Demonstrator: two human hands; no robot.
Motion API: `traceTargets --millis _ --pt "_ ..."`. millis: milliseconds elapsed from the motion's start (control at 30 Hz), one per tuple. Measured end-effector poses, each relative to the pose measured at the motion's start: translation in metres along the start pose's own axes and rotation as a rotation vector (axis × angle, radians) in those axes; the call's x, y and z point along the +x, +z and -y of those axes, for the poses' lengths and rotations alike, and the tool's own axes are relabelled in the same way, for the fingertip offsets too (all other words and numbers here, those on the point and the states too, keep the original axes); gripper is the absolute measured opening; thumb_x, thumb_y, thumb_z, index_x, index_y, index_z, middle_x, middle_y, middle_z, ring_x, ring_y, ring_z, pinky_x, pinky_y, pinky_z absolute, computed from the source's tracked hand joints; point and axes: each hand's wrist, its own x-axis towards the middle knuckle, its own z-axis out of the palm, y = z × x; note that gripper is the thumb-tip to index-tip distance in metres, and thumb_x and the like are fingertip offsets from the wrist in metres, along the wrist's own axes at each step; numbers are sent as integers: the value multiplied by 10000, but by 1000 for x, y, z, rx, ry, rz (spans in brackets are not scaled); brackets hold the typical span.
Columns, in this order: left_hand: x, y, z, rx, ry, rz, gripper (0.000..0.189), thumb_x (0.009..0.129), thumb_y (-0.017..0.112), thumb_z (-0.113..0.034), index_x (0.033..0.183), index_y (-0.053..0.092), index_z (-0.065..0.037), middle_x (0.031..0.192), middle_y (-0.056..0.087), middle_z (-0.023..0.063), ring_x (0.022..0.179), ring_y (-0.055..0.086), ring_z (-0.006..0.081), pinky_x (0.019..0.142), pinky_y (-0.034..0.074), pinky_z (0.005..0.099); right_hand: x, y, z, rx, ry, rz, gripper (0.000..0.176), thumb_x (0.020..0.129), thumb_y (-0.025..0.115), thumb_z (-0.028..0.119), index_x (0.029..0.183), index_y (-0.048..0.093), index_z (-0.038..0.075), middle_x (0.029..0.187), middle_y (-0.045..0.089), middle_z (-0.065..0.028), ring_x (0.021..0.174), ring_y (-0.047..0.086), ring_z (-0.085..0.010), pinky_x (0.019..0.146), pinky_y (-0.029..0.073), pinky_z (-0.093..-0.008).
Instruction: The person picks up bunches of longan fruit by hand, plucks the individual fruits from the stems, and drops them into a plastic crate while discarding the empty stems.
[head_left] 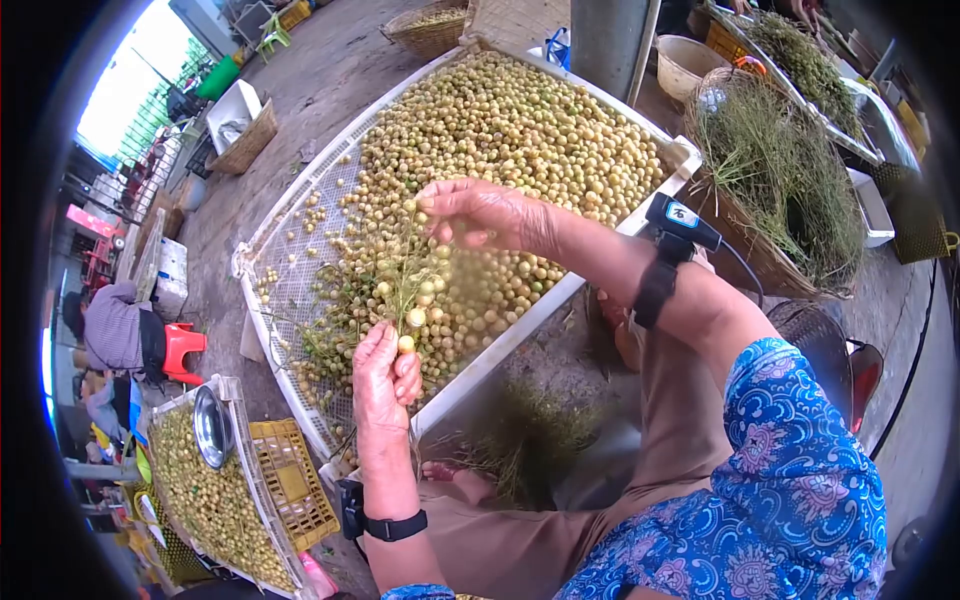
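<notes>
A sprig of small round yellow fruits [415, 317] hangs between my hands, its thin green stems rising from the lower hand. My left hand [385, 375] is closed around the sprig's lower end, with a fruit or two beside its fingertips. Above it, my right hand [485, 215] has thumb and fingers pinched together near the top of the stems, around what looks like a single fruit. Both hands are over a wide white-framed mesh tray [540, 335] heaped with loose yellow-green fruits [510, 130]. More stemmed fruits and leaves lie at the tray's near left.
A basket of bare stems [770, 170] stands at right, beside a pale tub [685, 65]. At lower left are another fruit tray [205, 500], a metal bowl [211, 427] and a yellow crate [290, 480]. A person [115, 325] sits near a red stool [182, 352]. A pillar [612, 45] rises behind the tray.
</notes>
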Motion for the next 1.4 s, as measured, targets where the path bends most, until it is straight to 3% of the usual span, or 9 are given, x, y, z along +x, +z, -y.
traceTargets --millis 200,333,400,600,667,833,1067,1200,1400 --pt "2 4 4 35 -12 -3 165 882 434 -209 901 494 -56 506 380 -23 321 264 34 280 194 160 0 6 -6 -243 -187 -216 138 774 599 106 691 493 75 588 526 -21 445 451 -46 331 296 -167" --pt "2 6 4 32 -12 19 164 883 432 -203 889 499 -53 503 380 -22 319 266 33 278 193 161 8 1 -7 -642 -547 -445 147 763 559 61 644 474 83 576 516 -25 426 438 -61 329 308 -193" --pt "-1 10 2 16 -34 43 162 880 435 -199 882 503 -51 498 377 -22 319 267 35 277 193 162 3 -8 3 -274 -264 -325 122 762 563 75 671 482 83 575 510 -21 447 444 -54 337 320 -212" --pt "-3 7 7 -32 -32 116 155 874 434 -200 876 485 -54 503 362 -20 318 261 41 268 172 169 -4 3 -9 -425 -3 -323 173 828 494 265 832 529 96 663 496 -12 438 410 -61 333 287 -171" --pt "-5 9 6 -37 -41 108 152 872 443 -198 851 485 -53 498 363 -19 320 260 40 271 177 167 -3 4 -9 -38 247 -163 377 862 413 395 1005 510 60 899 503 -167 473 424 -94 391 397 -181" --pt "-7 3 4 -69 -57 120 150 867 457 -194 818 483 -55 494 364 -18 324 259 38 274 180 165 -8 -10 3 149 212 336 298 812 535 292 987 511 52 884 531 -114 455 462 -84 309 352 -136" --pt "-8 -2 0 -74 -66 102 151 864 462 -196 827 487 -52 491 362 -17 321 257 37 274 184 166 -9 -4 -5 220 206 300 346 793 569 279 1045 503 51 904 541 -109 521 503 -87 369 390 -134" --pt "-7 -3 1 -30 -91 112 139 863 463 -187 846 494 -52 489 364 -14 321 261 41 275 187 168 -7 -8 1 -66 146 261 477 772 584 339 1132 461 52 807 554 -60 580 508 -80 386 399 -163" --pt "-6 -6 5 -66 -148 123 109 849 490 -170 867 503 -63 492 367 9 323 268 54 284 190 174 -16 5 3 98 215 427 430 832 488 340 1165 452 70 629 525 -31 381 406 -28 270 230 -132"
